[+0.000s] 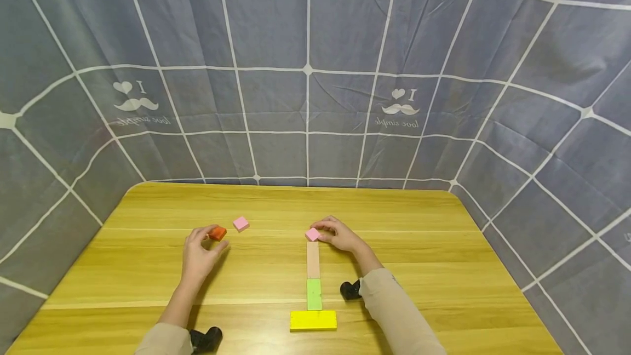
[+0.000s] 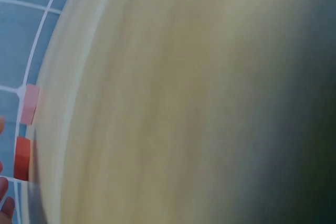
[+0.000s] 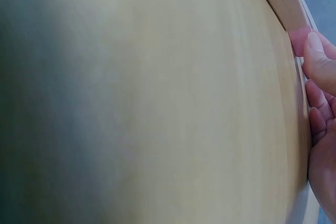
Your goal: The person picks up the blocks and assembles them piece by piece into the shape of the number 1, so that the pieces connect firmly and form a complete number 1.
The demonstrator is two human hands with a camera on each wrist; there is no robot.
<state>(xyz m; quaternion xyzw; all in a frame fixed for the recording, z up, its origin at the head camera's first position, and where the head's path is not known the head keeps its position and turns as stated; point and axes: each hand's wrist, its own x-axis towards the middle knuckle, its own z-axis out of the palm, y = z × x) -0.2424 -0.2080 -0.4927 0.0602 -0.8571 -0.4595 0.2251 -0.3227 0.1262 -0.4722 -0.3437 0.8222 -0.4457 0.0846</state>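
In the head view a column runs up the table: a yellow block (image 1: 313,320) lies crosswise at the near end, then a green block (image 1: 314,295), then a beige block (image 1: 313,260). At its far end my right hand (image 1: 340,235) pinches a small pink block (image 1: 312,234) between thumb and fingers; the right wrist view shows the thumb (image 3: 319,61) against that block. Over on the left, my left hand (image 1: 198,253) spreads its thumb and fingers around an orange-red block (image 1: 218,233), the thumb apart from it. A second pink block (image 1: 241,224) lies just beyond.
The wooden table (image 1: 409,218) has a rounded far edge. A grey curtain (image 1: 276,103) with white grid lines stands behind it and along both sides. Black wrist devices (image 1: 207,339) show beside the sleeves, near the table surface.
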